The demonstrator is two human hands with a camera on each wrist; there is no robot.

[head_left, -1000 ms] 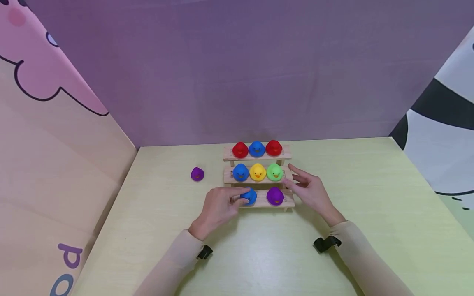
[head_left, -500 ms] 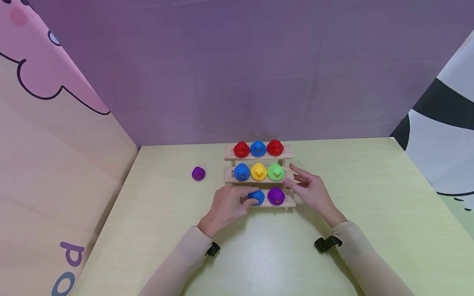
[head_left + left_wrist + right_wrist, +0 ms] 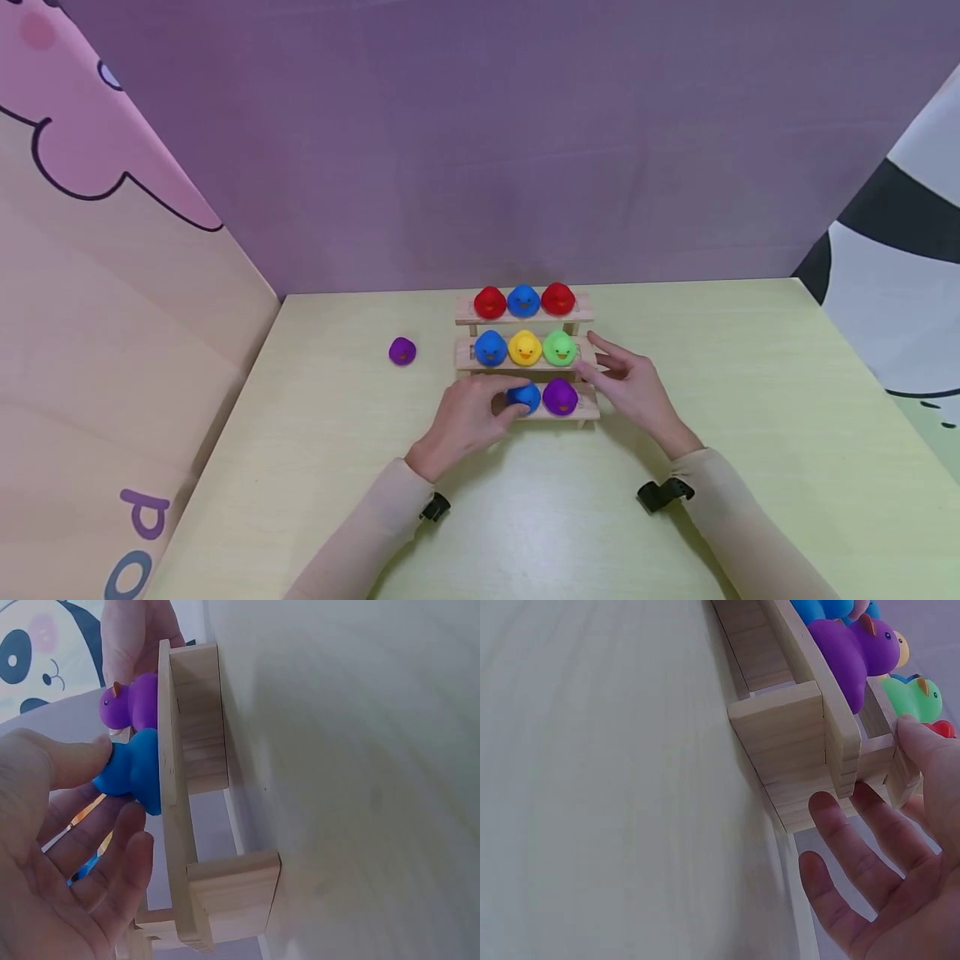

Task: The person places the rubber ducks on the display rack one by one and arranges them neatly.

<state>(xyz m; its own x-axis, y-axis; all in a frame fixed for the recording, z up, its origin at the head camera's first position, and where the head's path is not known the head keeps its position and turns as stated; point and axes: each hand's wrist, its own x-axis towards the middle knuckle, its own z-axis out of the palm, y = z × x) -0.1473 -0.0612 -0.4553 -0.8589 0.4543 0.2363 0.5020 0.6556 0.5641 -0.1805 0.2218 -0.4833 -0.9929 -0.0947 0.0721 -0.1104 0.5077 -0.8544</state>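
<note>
My left hand [image 3: 467, 417] pinches a blue toy duck [image 3: 531, 395] between thumb and fingers on the bottom tier of a wooden three-tier stand [image 3: 588, 408]. In the left wrist view this blue duck [image 3: 136, 771] stands on the shelf against a purple duck [image 3: 142, 703]. My right hand [image 3: 637, 396] holds the right end of the middle tier, thumb in front and index finger behind; its other fingers spread below in the right wrist view. On the middle tier sit a blue duck [image 3: 491, 347], a yellow duck [image 3: 525, 347] and a green duck [image 3: 559, 347].
The top tier carries a red duck [image 3: 490, 302], a blue duck [image 3: 523, 301] and another red duck [image 3: 558, 298]. A lone purple duck [image 3: 402, 351] rests on the table [image 3: 330, 400] left of the stand. A purple backdrop [image 3: 480, 150] rises behind the table.
My left hand has slid the blue duck rightward along the bottom tier, closing the gap to the purple duck. The right hand has stayed at the stand's right end.
</note>
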